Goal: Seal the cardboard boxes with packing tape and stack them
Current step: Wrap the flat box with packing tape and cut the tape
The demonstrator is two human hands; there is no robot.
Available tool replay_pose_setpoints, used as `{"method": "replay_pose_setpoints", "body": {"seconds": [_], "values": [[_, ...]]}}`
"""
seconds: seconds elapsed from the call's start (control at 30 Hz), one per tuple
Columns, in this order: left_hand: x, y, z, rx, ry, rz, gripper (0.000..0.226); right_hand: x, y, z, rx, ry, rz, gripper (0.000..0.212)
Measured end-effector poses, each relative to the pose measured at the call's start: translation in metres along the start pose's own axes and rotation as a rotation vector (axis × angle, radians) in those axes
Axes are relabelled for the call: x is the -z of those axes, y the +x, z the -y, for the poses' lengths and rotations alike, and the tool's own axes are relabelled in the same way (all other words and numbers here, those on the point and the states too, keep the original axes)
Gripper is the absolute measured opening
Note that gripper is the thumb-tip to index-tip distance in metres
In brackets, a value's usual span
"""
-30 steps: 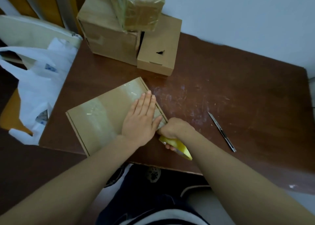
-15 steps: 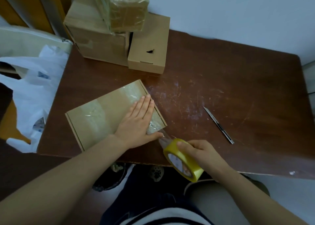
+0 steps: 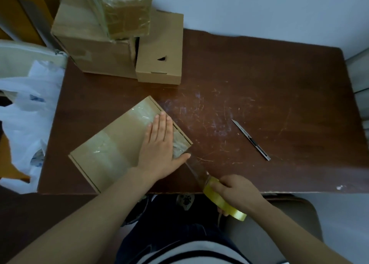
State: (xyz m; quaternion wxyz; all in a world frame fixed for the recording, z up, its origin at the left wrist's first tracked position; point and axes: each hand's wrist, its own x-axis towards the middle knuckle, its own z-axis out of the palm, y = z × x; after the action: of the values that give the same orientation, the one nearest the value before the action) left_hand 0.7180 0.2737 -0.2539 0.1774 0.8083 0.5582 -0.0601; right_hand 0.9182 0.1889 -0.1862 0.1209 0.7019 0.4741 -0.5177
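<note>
Dim, soft indoor light with a cool cast. Faint glare sits on the tape across the box [image 3: 127,143] and on the table [image 3: 259,87]. Wide-angle bending curves the edges; the left edge looks blurred.

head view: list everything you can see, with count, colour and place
flat box: 1, brown, near left of the table, taped on top
big box: 1, brown, far left corner of the table
wrapped box: 1, brown under clear tape, on top of the big box
low box: 1, brown, right of the big box
roll: 1, yellow, just off the table's near edge
tape strip: 1, clear, stretched from the flat box's corner to the roll
knife: 1, silver and black, on the table right of the flat box
table: 1, dark brown, scratched
bag: 1, white plastic, left of the table
left hand: flat on the flat box
right hand: grips the roll
</note>
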Motion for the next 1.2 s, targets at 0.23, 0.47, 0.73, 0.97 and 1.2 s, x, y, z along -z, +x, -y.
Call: {"method": "replay_pose_setpoints", "body": {"seconds": [0.23, 0.47, 0.73, 0.97, 1.2], "values": [[-0.003, -0.001, -0.005, 0.035, -0.023, -0.03, 0.113, 0.002, 0.012, 0.019, -0.092, 0.051, 0.097, 0.045], [-0.001, 0.005, -0.002, -0.046, 0.034, -0.053, 0.105, 0.004, 0.016, 0.026, -0.079, 0.13, 0.018, 0.052], [0.024, -0.016, -0.002, -0.045, -0.341, -0.125, 0.085, 0.008, 0.015, 0.019, -0.058, 0.488, 0.081, 0.044], [0.002, -0.08, -0.077, 1.015, -1.581, 0.343, 0.031, 0.014, 0.015, 0.01, -0.084, 0.656, 0.157, 0.016], [-0.011, -0.044, -0.103, 1.23, -2.11, 0.39, 0.035, 0.014, 0.012, -0.001, 0.028, 0.683, 0.199, 0.016]]}}
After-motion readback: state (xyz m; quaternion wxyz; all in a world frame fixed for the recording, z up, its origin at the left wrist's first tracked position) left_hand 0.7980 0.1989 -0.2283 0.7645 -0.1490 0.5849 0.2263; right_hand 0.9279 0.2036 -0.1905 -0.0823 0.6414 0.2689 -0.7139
